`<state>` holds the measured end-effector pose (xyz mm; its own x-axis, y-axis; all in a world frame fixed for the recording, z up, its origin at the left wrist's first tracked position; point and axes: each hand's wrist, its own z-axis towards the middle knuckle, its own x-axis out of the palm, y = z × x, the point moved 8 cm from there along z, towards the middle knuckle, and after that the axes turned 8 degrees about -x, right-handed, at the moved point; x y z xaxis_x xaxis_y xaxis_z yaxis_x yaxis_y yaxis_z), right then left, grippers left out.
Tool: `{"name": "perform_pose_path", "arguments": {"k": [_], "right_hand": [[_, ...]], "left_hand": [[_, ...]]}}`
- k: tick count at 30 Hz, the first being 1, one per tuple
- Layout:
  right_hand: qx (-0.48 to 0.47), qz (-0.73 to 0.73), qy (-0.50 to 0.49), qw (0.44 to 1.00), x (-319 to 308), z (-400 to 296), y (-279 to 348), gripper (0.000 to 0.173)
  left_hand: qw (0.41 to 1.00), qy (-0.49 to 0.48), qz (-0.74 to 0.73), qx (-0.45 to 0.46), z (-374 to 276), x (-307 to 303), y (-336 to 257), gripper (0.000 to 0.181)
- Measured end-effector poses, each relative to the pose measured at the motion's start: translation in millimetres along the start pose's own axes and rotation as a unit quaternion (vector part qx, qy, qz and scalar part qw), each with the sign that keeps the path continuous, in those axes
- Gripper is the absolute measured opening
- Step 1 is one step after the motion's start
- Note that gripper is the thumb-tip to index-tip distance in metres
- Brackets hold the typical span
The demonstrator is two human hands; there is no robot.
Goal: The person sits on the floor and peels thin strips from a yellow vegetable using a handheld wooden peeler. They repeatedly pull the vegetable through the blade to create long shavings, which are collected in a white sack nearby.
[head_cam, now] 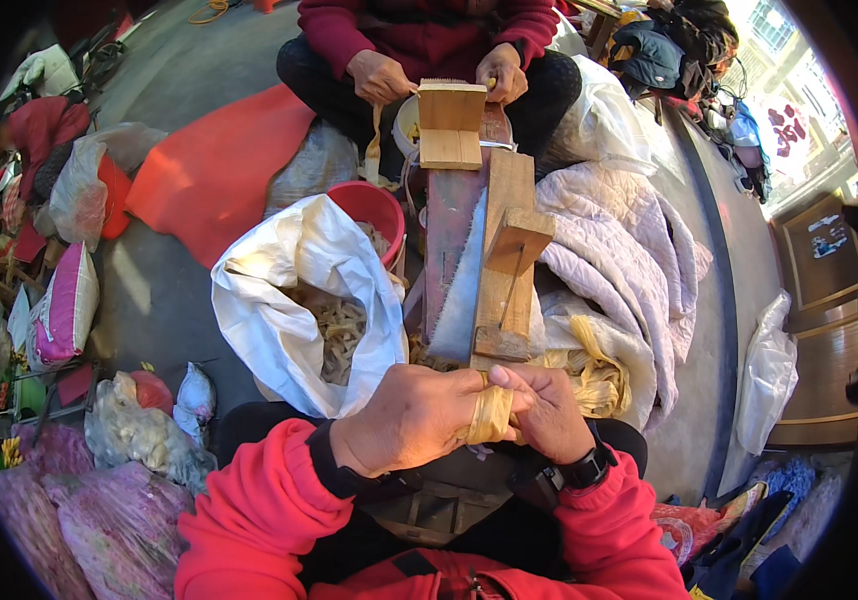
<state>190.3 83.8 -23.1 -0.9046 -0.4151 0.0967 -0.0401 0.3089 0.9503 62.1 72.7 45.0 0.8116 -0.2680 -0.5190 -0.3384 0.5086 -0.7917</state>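
My left hand (414, 412) is closed on a flat yellowish fibre strip (493, 414), which wraps round its fingers. My right hand (549, 409) meets it fingertip to fingertip and pinches the strip. Just beyond both hands, a long wooden board (500, 240) bears an upright wooden block (523, 240) with a thin metal rod slanting down to a lower block (502, 343). It lies over a bench (448, 217) with white fleecy cloth (460, 300). More yellow strips (594, 375) lie to the right of my hands.
An open white woven sack (249, 307) holds pale curled scraps (339, 337); a red bucket (393, 217) is behind it. A quilted cloth (616, 247) is heaped at right. Across the bench, another person's hands (380, 77) hold a strip beside a wooden toothed block (451, 112).
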Motion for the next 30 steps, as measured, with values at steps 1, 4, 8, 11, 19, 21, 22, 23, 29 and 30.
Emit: {"name": "perform_pose_path", "arguments": {"k": [1, 4, 8, 11, 19, 21, 22, 23, 29, 30], "right_hand": [[0.037, 0.060, 0.028, 0.997, 6.4, -0.1, -7.5, 0.025], [0.090, 0.218, 0.159, 0.959, 32.2, -3.5, -17.8, 0.014], [0.047, 0.351, 0.143, 0.924, 41.9, -3.1, -20.1, 0.018], [-0.017, 0.337, 0.021, 0.941, 23.9, 1.1, -17.5, 0.013], [-0.265, -0.138, -0.056, 0.953, 2.5, -7.9, 32.1, 0.017], [-0.279, -0.250, -0.030, 0.927, 11.5, -7.1, 32.9, 0.020], [-0.289, -0.305, -0.030, 0.907, 17.0, -5.9, 32.7, 0.022], [-0.281, -0.328, -0.031, 0.901, 18.6, -5.1, 31.0, 0.021], [-0.096, -0.111, 0.041, 0.988, 18.5, 2.6, 2.7, 0.036], [-0.046, -0.045, 0.063, 0.996, 18.4, -0.3, -3.5, 0.050]], "left_hand": [[0.991, -0.018, 0.130, 0.032, -0.6, 1.8, -2.9, 0.028], [0.982, -0.058, 0.157, 0.085, -3.0, 1.9, -7.8, 0.022], [0.971, -0.135, 0.135, 0.142, -11.3, -3.9, -18.7, 0.029], [0.965, -0.214, 0.113, 0.105, -12.7, -13.4, -14.1, 0.029], [0.988, -0.038, -0.070, -0.131, -0.8, 6.0, 28.7, 0.029], [0.989, -0.024, -0.016, -0.145, -4.5, 7.7, 27.2, 0.023], [0.986, -0.016, 0.014, -0.163, -6.4, 8.9, 28.2, 0.021], [0.984, -0.011, 0.047, -0.174, -7.5, 9.2, 29.3, 0.020], [0.996, -0.048, -0.040, -0.071, -2.0, -5.9, 16.2, 0.011], [0.988, -0.065, -0.117, -0.074, -2.1, -12.0, 17.5, 0.006]]}}
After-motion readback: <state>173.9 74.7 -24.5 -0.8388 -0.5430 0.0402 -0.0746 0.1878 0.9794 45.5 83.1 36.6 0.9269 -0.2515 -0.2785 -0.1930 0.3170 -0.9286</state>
